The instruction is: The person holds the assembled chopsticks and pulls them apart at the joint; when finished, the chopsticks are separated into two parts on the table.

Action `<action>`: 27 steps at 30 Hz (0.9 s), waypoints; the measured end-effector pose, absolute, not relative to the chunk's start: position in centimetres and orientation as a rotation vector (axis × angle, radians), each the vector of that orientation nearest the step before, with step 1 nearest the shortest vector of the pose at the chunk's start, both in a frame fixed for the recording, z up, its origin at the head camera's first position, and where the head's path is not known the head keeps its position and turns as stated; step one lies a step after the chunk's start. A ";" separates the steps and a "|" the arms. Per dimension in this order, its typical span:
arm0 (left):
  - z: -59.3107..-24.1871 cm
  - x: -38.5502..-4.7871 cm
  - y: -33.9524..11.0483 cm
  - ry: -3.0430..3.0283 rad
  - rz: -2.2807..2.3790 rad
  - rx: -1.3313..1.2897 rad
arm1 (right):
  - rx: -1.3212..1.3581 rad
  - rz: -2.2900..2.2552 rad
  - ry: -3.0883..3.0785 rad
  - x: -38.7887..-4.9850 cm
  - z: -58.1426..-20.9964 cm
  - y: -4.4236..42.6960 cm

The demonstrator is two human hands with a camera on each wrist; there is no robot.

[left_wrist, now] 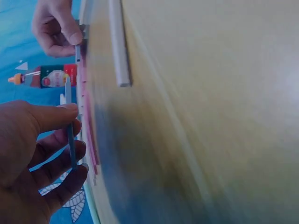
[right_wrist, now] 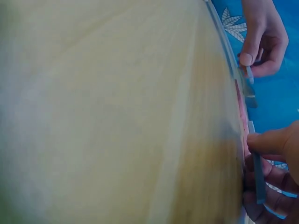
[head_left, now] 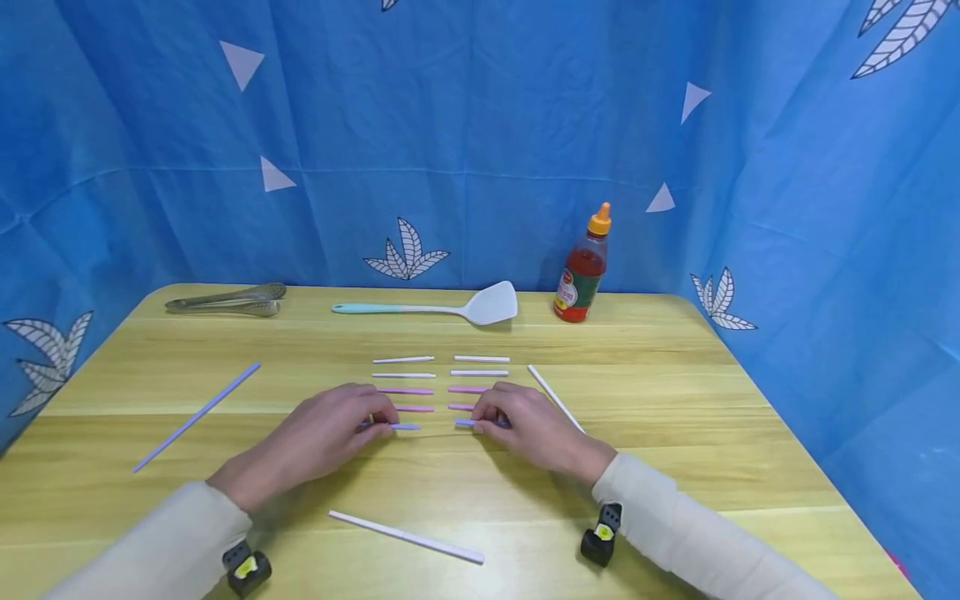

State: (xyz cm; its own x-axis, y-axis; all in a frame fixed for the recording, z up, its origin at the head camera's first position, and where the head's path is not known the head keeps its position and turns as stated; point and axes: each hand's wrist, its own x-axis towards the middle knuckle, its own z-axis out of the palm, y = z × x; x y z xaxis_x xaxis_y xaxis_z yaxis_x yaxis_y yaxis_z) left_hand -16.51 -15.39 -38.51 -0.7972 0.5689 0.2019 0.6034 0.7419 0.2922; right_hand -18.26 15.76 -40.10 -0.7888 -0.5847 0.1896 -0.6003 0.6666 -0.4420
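Note:
In the head view, my left hand (head_left: 341, 429) pinches a short blue-purple straw piece (head_left: 406, 427) between thumb and fingers. My right hand (head_left: 528, 423) pinches a matching straw piece (head_left: 465, 423), level with the first, a small gap between them. Beyond the hands lie two columns of short pieces: a pink straw piece (head_left: 405, 391) and a white straw piece (head_left: 403, 375) in the left one, a pink straw piece (head_left: 467, 390) and a white straw piece (head_left: 480, 373) in the right. The left wrist view shows the held straw piece (left_wrist: 71, 135) across the fingers.
A long blue straw (head_left: 197, 417) lies at left, a long white straw (head_left: 406, 537) in front, another white straw (head_left: 555, 397) at right. Along the back are metal tongs (head_left: 225, 300), a white turner (head_left: 491, 305) and a red sauce bottle (head_left: 581, 279), before a blue curtain (head_left: 465, 125).

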 end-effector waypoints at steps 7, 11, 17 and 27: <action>-39.3 -17.5 -14.2 -2.873 -0.493 -0.990 | 0.984 0.668 -2.860 -18.3 -40.3 15.1; -39.4 -17.6 -13.8 -2.896 -0.494 -0.963 | 0.995 0.627 -2.844 -18.2 -40.3 14.7; -39.4 -17.7 -13.8 -2.897 -0.501 -0.949 | 1.028 0.598 -2.816 -18.1 -40.3 14.7; -38.8 -17.5 -14.8 -2.927 -0.533 -0.871 | 1.063 0.601 -2.803 -18.1 -40.3 14.5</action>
